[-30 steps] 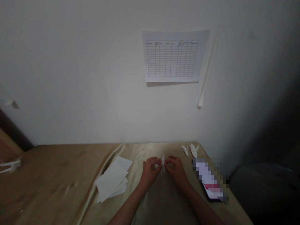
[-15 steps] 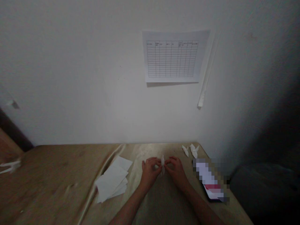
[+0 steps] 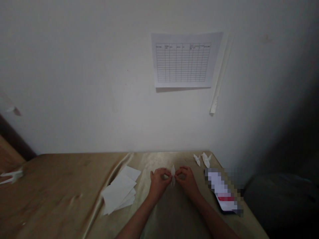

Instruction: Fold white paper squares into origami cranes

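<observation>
Between my two hands a small folded white paper piece [image 3: 173, 171] stands on end, narrow and pointed at the top. My left hand [image 3: 159, 182] pinches it from the left with thumb and fingertips. From the right, my right hand [image 3: 187, 181] pinches it the same way, so the fingertips of both hands nearly meet across the paper. Two finished-looking folded paper cranes, one smaller [image 3: 197, 160] and one larger [image 3: 206, 160], lie beyond my right hand. Left of my left hand is a fanned pile of white paper sheets [image 3: 121, 191].
A phone [image 3: 221, 192], its screen blurred out, lies near the right edge of the cloth-covered table [image 3: 62, 192]. White scraps [image 3: 12, 176] rest at the far left. On the wall hang a printed table sheet [image 3: 184, 61] and a white strip [image 3: 220, 76].
Hardly anything differs. Both hands keep their pinch on the folded paper, with only a slight shift of the fingers.
</observation>
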Demonstrator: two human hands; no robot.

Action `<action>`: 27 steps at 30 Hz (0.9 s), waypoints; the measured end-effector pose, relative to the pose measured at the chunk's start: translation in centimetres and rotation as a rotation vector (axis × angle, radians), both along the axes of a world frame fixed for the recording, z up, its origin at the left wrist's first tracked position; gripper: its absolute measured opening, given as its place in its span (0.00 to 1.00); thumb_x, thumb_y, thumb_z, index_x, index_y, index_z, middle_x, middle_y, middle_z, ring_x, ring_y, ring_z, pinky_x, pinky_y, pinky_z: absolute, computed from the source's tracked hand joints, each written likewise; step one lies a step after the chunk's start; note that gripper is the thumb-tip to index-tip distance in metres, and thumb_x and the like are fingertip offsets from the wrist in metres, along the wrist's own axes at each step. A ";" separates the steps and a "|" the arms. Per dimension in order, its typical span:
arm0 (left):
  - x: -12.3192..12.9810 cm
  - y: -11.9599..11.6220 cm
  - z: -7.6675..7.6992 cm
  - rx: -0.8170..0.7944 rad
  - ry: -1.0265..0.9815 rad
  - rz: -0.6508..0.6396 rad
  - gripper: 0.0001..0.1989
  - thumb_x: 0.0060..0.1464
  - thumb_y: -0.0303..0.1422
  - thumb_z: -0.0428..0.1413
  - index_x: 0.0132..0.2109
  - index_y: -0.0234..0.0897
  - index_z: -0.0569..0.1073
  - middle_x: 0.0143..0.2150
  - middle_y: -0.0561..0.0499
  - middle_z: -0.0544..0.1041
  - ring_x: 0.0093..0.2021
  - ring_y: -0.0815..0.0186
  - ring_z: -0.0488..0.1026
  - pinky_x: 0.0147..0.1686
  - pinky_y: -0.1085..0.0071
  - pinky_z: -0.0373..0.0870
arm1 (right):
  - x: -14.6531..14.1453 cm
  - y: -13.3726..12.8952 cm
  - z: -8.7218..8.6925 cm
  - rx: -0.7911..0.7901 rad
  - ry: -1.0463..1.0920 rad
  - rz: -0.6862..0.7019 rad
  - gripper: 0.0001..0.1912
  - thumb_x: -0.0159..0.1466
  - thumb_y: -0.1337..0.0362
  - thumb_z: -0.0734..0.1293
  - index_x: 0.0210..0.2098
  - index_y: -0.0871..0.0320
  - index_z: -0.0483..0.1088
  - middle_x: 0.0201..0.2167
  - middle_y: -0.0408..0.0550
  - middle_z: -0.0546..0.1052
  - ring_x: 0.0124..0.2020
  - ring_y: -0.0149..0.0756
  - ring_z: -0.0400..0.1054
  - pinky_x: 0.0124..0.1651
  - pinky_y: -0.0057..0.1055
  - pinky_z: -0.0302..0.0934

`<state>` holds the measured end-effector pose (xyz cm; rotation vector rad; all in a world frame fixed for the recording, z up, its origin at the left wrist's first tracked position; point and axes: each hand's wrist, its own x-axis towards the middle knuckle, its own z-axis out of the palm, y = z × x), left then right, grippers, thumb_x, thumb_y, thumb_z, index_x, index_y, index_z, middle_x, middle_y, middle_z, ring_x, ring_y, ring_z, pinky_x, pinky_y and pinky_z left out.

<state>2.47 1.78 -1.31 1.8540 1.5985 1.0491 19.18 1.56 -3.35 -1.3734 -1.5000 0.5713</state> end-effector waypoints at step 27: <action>-0.1 0.0 0.5 -0.032 -0.078 -0.056 0.07 0.47 0.33 0.61 0.37 0.43 0.75 0.40 0.52 0.83 0.49 0.55 0.78 0.66 0.40 0.44 | -0.1 -0.6 0.7 -0.008 -0.101 -0.046 0.05 0.56 0.60 0.69 0.29 0.52 0.78 0.42 0.50 0.76 0.52 0.46 0.67 0.64 0.48 0.50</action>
